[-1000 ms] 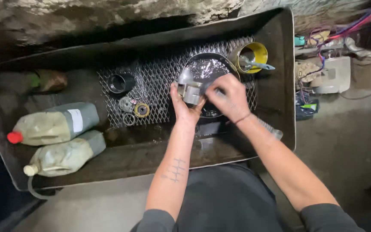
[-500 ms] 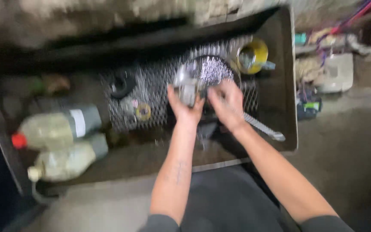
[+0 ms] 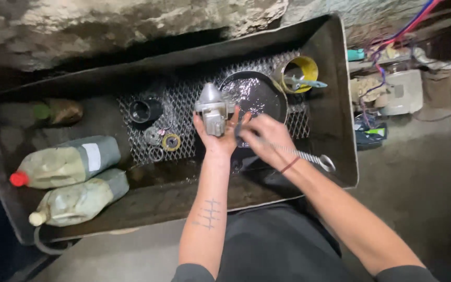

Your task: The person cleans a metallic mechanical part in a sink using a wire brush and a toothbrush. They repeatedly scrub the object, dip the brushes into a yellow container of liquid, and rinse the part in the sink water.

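My left hand [image 3: 216,140] grips a grey cast-metal part [image 3: 212,108] with a domed top, held upright over the wire mesh [image 3: 184,99] of a big dark metal tray [image 3: 335,78]. My right hand [image 3: 267,140] is closed on a twisted-wire brush handle [image 3: 309,156] whose looped end points right; its working end is hidden by my fingers beside the part. A round black pan of dark liquid [image 3: 257,94] lies just behind both hands.
A yellow tin [image 3: 299,73] with a tool in it stands at the back right. A black cup [image 3: 145,110] and small rings [image 3: 171,141] lie on the mesh. Two plastic jugs [image 3: 69,162] lie at the tray's left. Wires and clutter sit right of the tray.
Both hands drew back from the pan toward me. The metal part now stands upright in my left hand, and the brush handle shows in my right.
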